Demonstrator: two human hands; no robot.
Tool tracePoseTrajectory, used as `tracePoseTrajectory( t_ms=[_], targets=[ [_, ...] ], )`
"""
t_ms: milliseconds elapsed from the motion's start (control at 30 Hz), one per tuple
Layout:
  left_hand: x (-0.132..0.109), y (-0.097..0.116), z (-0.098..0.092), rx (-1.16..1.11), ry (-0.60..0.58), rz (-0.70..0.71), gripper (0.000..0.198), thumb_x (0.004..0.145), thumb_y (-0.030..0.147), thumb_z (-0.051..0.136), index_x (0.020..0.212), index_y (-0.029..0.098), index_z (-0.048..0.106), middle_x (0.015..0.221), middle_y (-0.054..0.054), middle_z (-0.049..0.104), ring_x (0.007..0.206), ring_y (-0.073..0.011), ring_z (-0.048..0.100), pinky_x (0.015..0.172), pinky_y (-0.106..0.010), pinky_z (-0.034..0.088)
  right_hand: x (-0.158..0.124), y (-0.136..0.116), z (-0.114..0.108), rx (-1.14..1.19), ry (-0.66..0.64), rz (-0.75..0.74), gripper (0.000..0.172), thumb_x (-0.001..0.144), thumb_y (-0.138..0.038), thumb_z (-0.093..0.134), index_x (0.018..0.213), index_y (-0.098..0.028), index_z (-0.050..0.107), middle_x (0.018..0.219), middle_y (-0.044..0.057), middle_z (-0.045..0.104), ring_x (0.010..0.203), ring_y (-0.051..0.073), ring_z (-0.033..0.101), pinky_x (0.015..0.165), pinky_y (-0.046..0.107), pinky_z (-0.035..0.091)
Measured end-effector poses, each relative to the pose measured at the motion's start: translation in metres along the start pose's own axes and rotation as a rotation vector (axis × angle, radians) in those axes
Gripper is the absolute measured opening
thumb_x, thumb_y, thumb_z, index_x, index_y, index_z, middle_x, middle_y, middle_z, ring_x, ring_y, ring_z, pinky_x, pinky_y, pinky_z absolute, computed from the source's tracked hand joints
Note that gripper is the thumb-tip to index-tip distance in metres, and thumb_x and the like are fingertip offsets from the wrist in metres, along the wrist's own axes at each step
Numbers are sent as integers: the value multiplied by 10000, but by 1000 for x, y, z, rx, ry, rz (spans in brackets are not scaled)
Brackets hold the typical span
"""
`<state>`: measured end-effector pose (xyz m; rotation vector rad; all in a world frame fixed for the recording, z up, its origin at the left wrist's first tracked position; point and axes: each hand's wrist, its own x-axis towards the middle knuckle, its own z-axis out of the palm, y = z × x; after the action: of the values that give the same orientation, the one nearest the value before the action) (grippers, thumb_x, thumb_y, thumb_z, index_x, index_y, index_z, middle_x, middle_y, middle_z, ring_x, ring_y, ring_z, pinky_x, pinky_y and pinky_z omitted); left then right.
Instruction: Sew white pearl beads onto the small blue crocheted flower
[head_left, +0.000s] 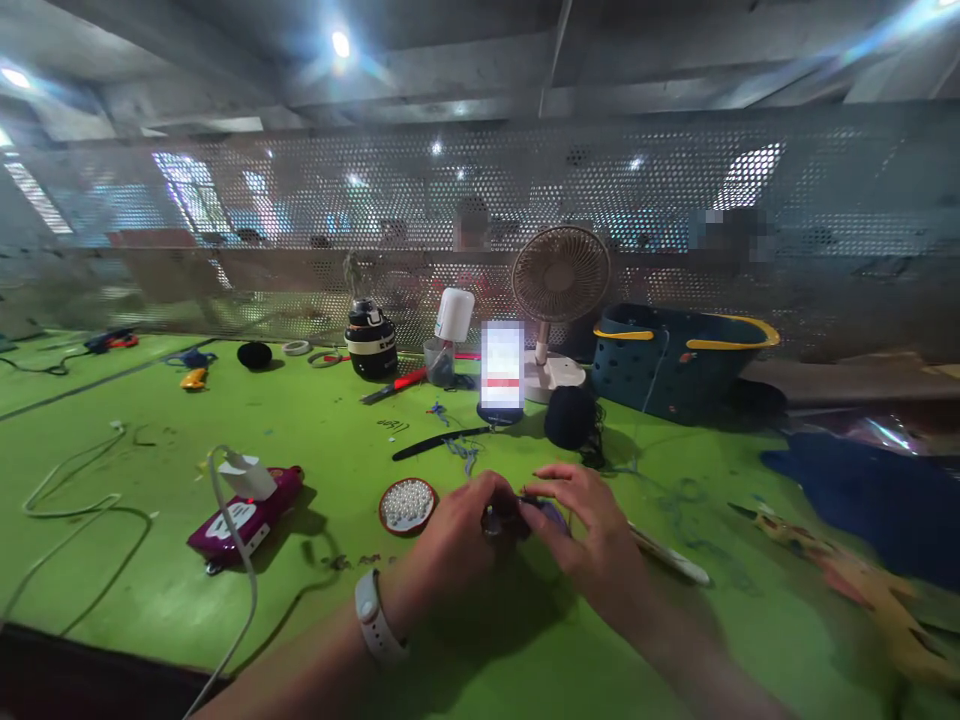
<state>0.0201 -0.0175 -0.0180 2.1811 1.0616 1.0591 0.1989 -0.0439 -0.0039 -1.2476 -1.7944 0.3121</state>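
A white wristband [379,618] encircles the left wrist nearest the camera. Forward of it, the left hand [469,515] is curled around a small purple item [553,516]; its fingertips are mostly hidden. The right hand [589,510] is positioned opposite, thumb and index finger converging at the item's upper edge; whether they pinch it cannot be determined. The item is located between the two hands, above the green table [315,640], with its purple part below the right fingers. Its exact shape is obscured.

Left of the left hand, a round red-rimmed dish [407,505] contains white beads. Farther left, a white plug [247,477] is seated on a maroon power strip [251,515]. Right of the right hand, a pair of yellowish scissors-like handles [855,580] lies near dark blue cloth [862,500].

Beyond the hands, a black ball of yarn [570,418] rests right of an upright phone [502,365] with a lit screen. Behind these stand a fan [561,275], a dark basket [660,365] with yellow handles, and a perforated partition [300,215].
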Motion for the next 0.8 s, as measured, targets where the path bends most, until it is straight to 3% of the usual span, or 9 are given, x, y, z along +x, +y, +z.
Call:
tracePoseTrajectory(
  t_ms=[133, 267, 433, 533, 633, 733, 800],
  targets=[
    [2, 2, 0, -55, 19, -27, 223, 725, 137, 650, 918, 191, 553, 784, -27, 671, 647, -151, 603, 580, -258, 448, 3, 0, 6, 205, 17, 52, 158, 860, -379, 632, 855, -255, 730, 1020, 59, 615, 1009, 227, 579, 883, 396, 468],
    [6, -1, -3, -86, 37, 3, 300, 706, 117, 675, 975, 183, 561, 899, -70, 697, 740, -182, 651, 665, -297, 491, 6, -4, 5, 318, 31, 86, 170, 858, -386, 635, 820, -239, 711, 947, 45, 648, 937, 207, 606, 851, 366, 481],
    [6, -5, -7, -63, 126, 65, 576, 731, 99, 682, 1253, 200, 460, 969, -80, 728, 812, -197, 669, 749, -330, 503, 17, -22, -7, 405, 46, 146, 220, 851, -445, 626, 849, -228, 669, 895, 43, 694, 901, 213, 637, 833, 375, 493],
    [9, -4, -12, -23, 126, 133, 451, 738, 70, 661, 1159, 203, 571, 934, -69, 730, 796, -192, 649, 717, -320, 498, 26, -36, -17, 554, 69, 159, 240, 858, -466, 610, 849, -226, 611, 775, 12, 681, 780, 173, 657, 828, 368, 511],
    [13, -3, -17, 17, 105, 196, 313, 748, 59, 646, 1022, 206, 677, 890, -61, 725, 811, -201, 628, 733, -339, 501, 32, -48, -29, 646, 63, 184, 274, 849, -501, 605, 829, -229, 574, 588, -56, 554, 488, 94, 540, 617, 284, 539],
    [15, -6, -19, 22, 120, 196, 341, 748, 39, 636, 1038, 210, 688, 913, -57, 727, 845, -207, 626, 775, -363, 506, 34, -60, -44, 671, 94, 214, 307, 780, -523, 672, 811, -226, 598, 533, -71, 478, 378, 57, 414, 365, 189, 393],
    [15, -9, -19, 2, 126, 192, 359, 756, 32, 628, 1063, 209, 681, 956, -58, 729, 882, -205, 634, 820, -373, 506, 35, -69, -56, 633, 119, 204, 321, 738, -528, 707, 777, -221, 622, 508, -63, 480, 349, 47, 382, 307, 172, 303]
  ],
)
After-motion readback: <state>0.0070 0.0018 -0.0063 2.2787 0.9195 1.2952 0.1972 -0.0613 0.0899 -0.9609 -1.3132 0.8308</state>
